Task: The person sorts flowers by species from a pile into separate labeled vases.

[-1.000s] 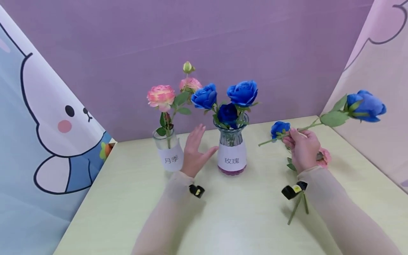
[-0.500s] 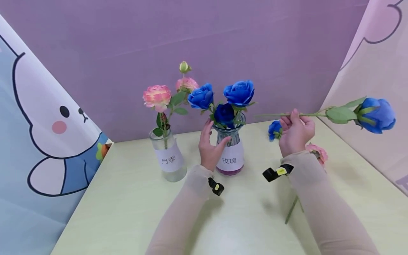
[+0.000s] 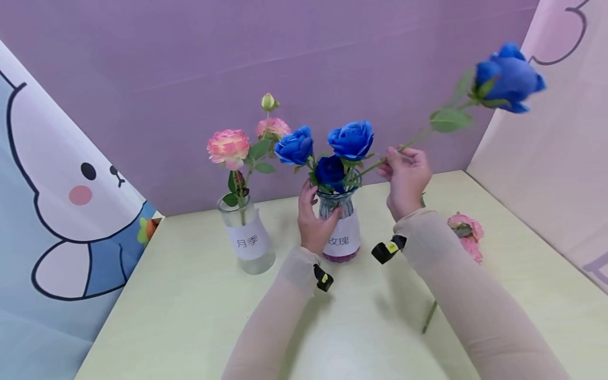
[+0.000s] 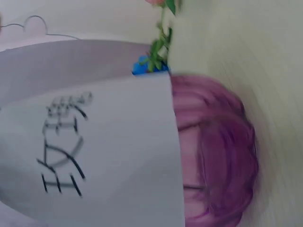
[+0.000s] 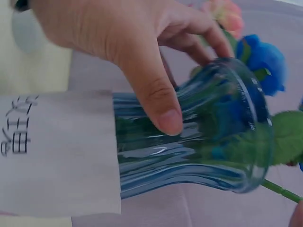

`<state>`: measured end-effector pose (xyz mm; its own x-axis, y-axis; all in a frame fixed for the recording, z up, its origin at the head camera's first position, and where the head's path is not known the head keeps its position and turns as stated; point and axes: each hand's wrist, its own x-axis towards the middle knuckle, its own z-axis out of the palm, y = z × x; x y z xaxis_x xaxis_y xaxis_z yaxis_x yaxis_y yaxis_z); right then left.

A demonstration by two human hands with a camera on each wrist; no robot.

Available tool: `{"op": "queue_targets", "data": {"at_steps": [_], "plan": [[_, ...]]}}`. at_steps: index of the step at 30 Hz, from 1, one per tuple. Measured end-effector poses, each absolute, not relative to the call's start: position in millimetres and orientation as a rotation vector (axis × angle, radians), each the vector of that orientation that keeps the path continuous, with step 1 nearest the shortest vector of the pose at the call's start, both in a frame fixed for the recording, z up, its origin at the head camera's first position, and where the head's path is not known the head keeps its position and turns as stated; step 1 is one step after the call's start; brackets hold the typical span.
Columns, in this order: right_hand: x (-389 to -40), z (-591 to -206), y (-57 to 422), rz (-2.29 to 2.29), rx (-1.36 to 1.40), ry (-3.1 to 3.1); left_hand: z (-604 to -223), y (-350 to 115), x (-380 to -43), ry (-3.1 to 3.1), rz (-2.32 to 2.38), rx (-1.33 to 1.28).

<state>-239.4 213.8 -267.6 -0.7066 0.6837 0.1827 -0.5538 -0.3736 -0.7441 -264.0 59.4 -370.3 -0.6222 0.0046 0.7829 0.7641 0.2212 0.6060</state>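
Note:
My left hand grips the neck of a ribbed blue glass vase, thumb across the front and fingers round the side. The vase has a purple base and a white paper label with handwritten characters. Several blue roses stand in it. To the right, my right hand pinches the green stem of another blue rose, its bloom tilted up and away to the right. That stem's lower end is right at the vase's rim, partly hidden by leaves.
Left of the vase stands a clear glass jar with a paper label and pink flowers. Pink flowers lie on the table beyond my right forearm. A blue flower shows low behind the vase. A purple backdrop closes the rear.
My left hand has moved right from between the two vases onto the blue vase. My right hand has brought the rose left, its stem turning from level to slanting down toward the vase mouth.

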Motion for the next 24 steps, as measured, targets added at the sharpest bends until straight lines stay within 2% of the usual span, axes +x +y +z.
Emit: {"op": "queue_targets", "data": {"at_steps": [14, 24], "plan": [[-252, -270, 201, 1.789, -0.191, -1.792, -378, 59, -266, -1.849, -1.360, -0.791], [-252, -248, 208, 1.506, -0.093, -2.337, -377, 62, -268, -1.751, -1.245, -0.811]]}}
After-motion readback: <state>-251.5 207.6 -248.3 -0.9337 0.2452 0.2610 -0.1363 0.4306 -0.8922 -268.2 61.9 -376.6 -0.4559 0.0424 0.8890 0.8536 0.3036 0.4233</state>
